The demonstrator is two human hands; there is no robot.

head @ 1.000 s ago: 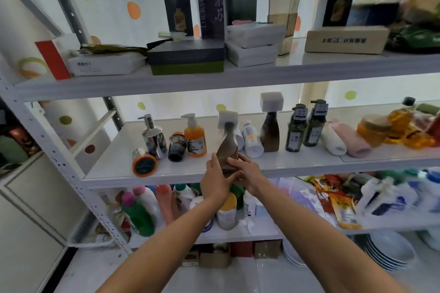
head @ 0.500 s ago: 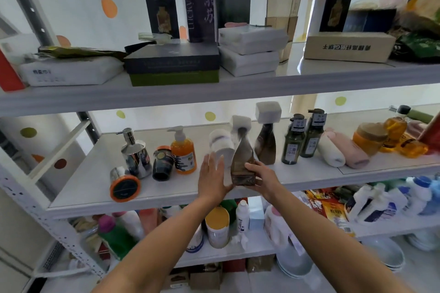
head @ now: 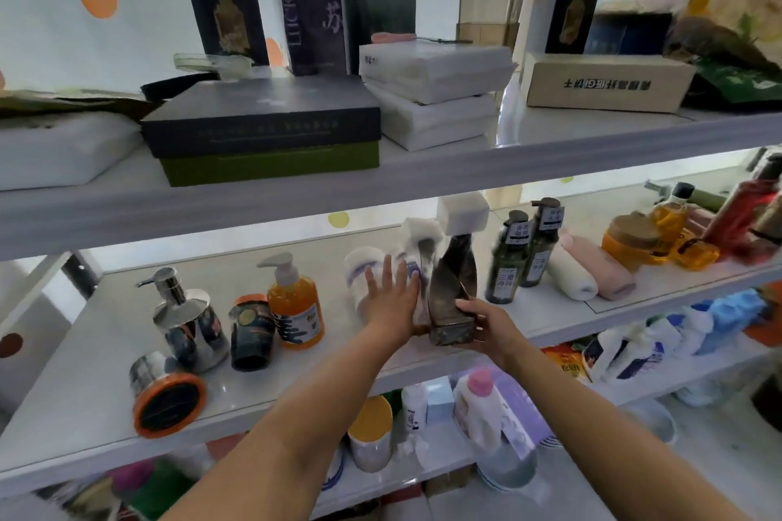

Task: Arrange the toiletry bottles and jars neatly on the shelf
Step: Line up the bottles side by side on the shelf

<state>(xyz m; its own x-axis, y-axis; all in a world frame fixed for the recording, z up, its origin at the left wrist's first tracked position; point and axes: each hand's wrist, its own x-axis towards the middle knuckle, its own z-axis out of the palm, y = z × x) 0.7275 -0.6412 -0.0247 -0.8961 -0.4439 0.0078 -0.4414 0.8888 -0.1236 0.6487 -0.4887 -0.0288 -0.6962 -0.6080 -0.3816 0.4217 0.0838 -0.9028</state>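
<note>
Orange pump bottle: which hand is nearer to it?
Left. The left hand, held flat, is just right of the orange pump bottle; the right hand grips the brown twisted bottle farther right.

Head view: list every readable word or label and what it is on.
"LUCKY", rest blurred: tall purple box.
"紫苏": same box.
"三重净味", seemingly: dark green bottle.
Beige carton: print upside down, unreadable.
Brown bottle held by right hand: nothing legible.
Other labels: too blurred.
</note>
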